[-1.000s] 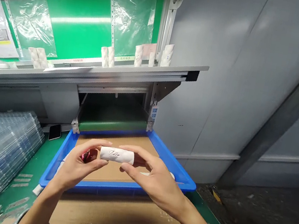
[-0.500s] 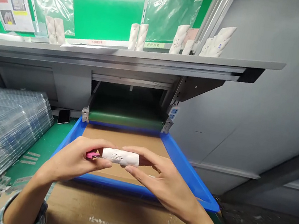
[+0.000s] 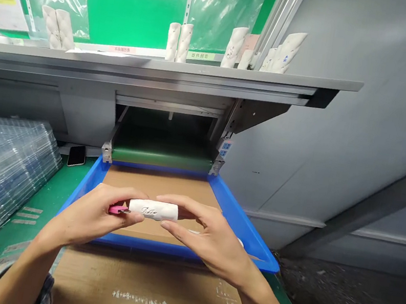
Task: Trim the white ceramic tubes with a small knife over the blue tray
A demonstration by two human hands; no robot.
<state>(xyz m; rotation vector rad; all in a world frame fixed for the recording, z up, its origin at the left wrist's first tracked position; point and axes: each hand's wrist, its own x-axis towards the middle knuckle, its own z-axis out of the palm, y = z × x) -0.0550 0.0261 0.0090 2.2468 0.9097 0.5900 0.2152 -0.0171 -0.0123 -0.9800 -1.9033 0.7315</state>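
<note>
Between my two hands lies a white quilted tube (image 3: 153, 209), held level, with dark script lettering on the side facing me. My left hand (image 3: 99, 212) pinches its left end between thumb and fingers. A small pink-handled tool (image 3: 118, 209) with a metal part also sits in that hand; its exact kind I cannot make out. My right hand (image 3: 208, 233) grips the tube's right end, thumb below and fingers above. Both hands are over a blue tray (image 3: 250, 243) lined with brown cardboard (image 3: 162, 184).
A green conveyor belt (image 3: 163, 158) ends at the tray's far edge. Clear plastic trays (image 3: 2, 165) are stacked at left, near a phone (image 3: 76, 156). Several white tubes (image 3: 178, 43) stand on the shelf (image 3: 123, 70) above. A cardboard sheet (image 3: 150, 283) lies in front.
The view has shifted slightly, so the scene sits further left. Both hands keep the same hold on the white tube, which shows the same lettered side.
</note>
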